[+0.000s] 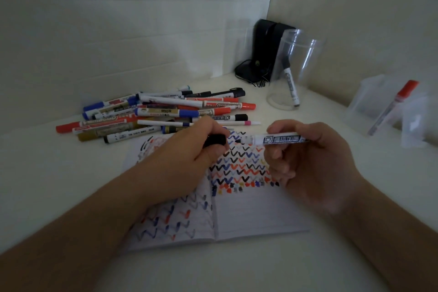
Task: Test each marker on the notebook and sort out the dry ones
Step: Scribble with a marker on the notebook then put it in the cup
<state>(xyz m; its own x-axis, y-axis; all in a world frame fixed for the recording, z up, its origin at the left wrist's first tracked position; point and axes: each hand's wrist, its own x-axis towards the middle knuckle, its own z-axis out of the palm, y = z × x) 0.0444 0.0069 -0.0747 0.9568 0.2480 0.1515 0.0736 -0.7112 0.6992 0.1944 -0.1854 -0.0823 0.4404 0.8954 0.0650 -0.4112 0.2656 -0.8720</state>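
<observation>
You are working over a white table (pixel 59 185), and the open notebook (pixel 256 211) is lying flat on it directly beneath both of your hands, its pages filling with rows of black, blue and red zigzag test marks. Just beyond your left hand (pixel 189 156), the pile of markers (pixel 161 111) is sprawling across the table in a loose heap, red, blue, black and gold caps pointing both ways, its near edge almost touching your knuckles.

Beyond your right hand (pixel 315 163), toward the corner, a clear plastic cup (pixel 296 69) is standing upright and holding a single white marker with a black cap (pixel 291 83), which is leaning against the inside wall with its cap end up. Farther out to the right of that hand, a translucent container (pixel 388 106) is holding one marker with a red cap (pixel 393 106), slanting with the cap uppermost; the container's shape is too blurred to tell. Behind the cup, a black device with cords (pixel 263 52) is sitting in the corner.

Your right hand is gripping the white marker (pixel 279 139) by its barrel, fingers curled around it, holding it level above the notebook with its black tip pointing toward your left hand. Your left hand is pinching the black cap (pixel 214 140) between curled fingers and thumb, just beside that tip and clear of it.
</observation>
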